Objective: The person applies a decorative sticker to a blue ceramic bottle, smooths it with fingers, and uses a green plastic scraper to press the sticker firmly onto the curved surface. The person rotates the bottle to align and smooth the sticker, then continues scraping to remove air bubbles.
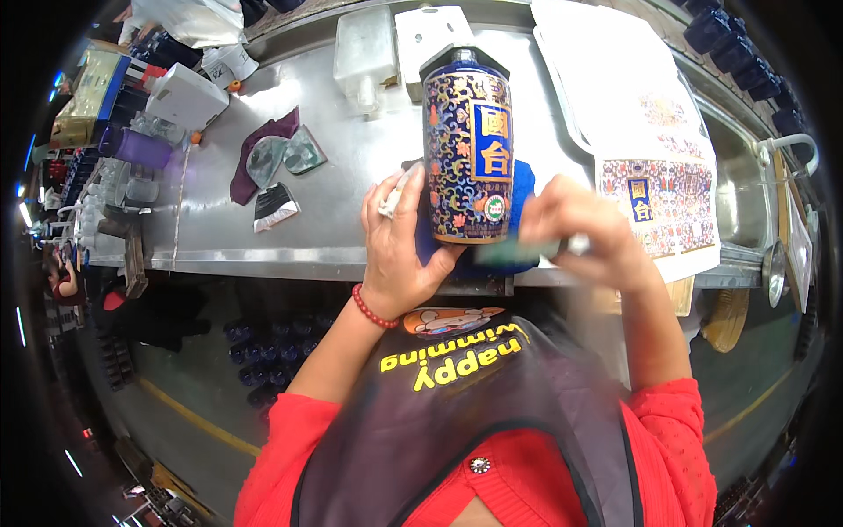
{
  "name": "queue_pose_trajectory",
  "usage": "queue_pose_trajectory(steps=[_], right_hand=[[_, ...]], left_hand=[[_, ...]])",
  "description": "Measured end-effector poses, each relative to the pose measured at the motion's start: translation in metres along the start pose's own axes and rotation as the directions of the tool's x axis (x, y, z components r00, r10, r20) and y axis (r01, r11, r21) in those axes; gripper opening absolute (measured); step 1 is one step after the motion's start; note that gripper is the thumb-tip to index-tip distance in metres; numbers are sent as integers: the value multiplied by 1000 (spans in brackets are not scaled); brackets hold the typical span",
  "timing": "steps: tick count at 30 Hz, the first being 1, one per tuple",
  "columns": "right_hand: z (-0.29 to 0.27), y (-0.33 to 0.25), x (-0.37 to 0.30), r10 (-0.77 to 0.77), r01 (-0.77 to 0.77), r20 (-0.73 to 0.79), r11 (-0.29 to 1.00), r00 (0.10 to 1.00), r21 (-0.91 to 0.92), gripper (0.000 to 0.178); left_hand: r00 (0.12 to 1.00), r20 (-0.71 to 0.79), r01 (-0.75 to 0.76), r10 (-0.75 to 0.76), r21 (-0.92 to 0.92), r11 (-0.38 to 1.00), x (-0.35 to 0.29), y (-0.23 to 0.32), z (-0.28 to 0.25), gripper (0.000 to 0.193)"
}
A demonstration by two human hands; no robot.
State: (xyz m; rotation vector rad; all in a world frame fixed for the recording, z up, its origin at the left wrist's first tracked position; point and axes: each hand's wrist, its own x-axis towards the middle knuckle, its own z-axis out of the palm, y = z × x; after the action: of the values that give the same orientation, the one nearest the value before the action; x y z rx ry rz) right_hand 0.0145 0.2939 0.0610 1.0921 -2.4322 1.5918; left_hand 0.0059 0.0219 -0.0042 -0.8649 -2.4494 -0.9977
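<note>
A dark blue bottle with a colourful floral pattern and a blue and gold label lies on a blue cloth pad at the table's near edge. My left hand grips its left side near the base, thumb under the bottom edge. White wrapping circles one of its fingers, and a red bead bracelet is on the wrist. To the right of the base, my right hand is smeared by motion. Its fingers are closed on a flat green piece, also blurred, whose exact kind I cannot make out.
On the right of the metal table lie printed sheets in the bottle's pattern. Purple and grey cloths lie to the left. A clear square container stands at the back. A white box sits at the far left.
</note>
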Motion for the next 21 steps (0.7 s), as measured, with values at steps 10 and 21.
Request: queue_pose_trajectory(steps=[10,21], right_hand=[[14,10,-19,11,-77,-349,981,937,-175,36],[-3,-10,55,-290,103,-225,794,930,-599,35]], left_hand=[[1000,7,9,-9,40,999,0,-8,4,94],[998,47,37,-40,62,997,2,-12,2,97]])
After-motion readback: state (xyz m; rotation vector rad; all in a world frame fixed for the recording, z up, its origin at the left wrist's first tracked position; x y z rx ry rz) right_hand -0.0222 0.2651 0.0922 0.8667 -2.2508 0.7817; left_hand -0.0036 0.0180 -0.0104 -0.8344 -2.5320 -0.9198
